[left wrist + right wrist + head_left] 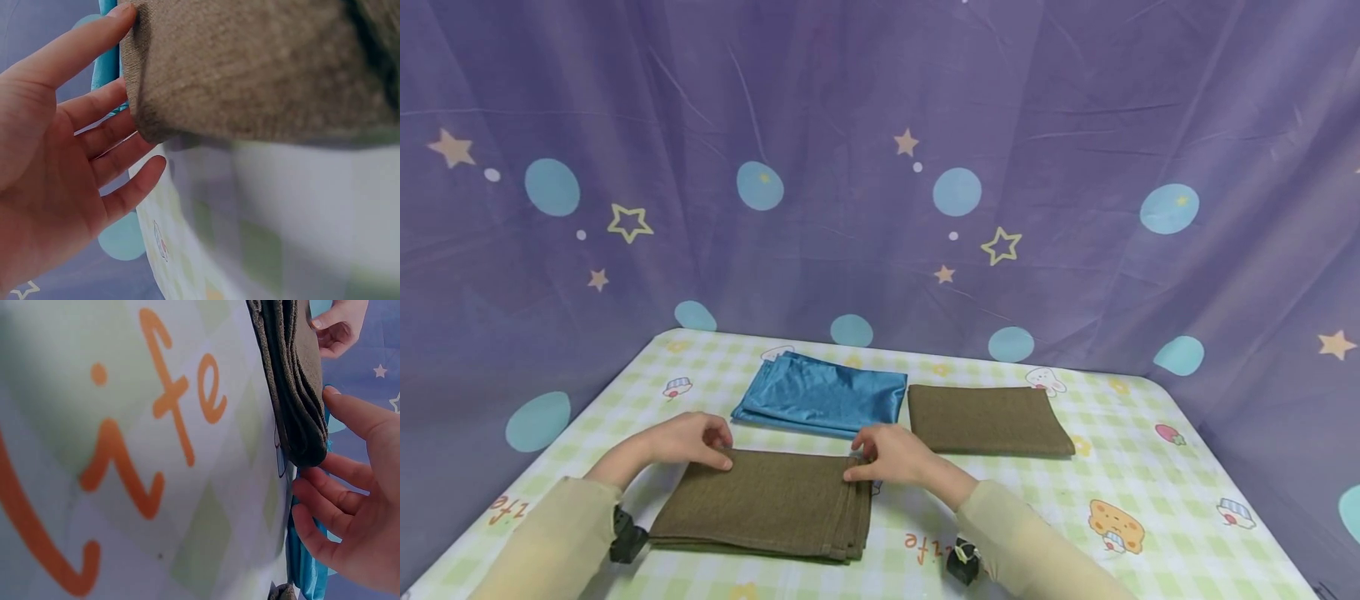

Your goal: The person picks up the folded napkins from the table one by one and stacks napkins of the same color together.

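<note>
A folded brown cloth (767,504) lies at the front left of the table, its layered edges showing on the right side. My left hand (688,439) holds its far left corner; in the left wrist view the thumb of that hand (62,144) is on top of the brown cloth (250,69), the fingers behind its edge. At the far right corner, my right hand (891,457) has the thumb on top. The right wrist view shows that hand's (369,500) fingers at the end of the cloth's stacked folds (300,394).
Behind the front cloth lies a folded shiny blue cloth (827,396). A second folded brown cloth (988,421) lies to the right of the blue one. The table has a green-and-white checked cover (1157,467) with printed figures, and a purple curtain (865,100) hangs behind it.
</note>
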`<control>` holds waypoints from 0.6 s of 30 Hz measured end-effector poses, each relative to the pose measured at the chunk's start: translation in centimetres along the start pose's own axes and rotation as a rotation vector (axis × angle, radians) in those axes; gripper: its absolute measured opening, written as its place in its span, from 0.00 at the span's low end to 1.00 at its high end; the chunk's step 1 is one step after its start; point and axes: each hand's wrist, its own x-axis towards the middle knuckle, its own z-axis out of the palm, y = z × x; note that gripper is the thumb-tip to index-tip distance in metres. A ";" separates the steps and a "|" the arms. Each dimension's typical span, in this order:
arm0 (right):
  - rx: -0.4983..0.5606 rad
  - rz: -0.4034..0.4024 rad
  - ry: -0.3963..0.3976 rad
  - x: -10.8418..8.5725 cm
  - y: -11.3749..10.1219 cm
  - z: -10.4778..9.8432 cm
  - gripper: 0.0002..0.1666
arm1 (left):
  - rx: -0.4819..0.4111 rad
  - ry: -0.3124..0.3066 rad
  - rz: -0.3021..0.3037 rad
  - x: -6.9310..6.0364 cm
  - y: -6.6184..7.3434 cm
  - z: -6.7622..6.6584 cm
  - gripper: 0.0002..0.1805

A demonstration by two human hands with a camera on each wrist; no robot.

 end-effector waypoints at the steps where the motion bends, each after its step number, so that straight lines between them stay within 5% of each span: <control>1: -0.003 -0.001 -0.002 0.0 0.0 0.1 0.24 | 0.001 -0.006 0.000 0.0 -0.1 0.0 0.15; 18: -0.033 0.042 -0.040 0.1 -0.3 0.2 0.25 | 0.018 -0.075 0.042 -0.1 -1.0 -0.4 0.16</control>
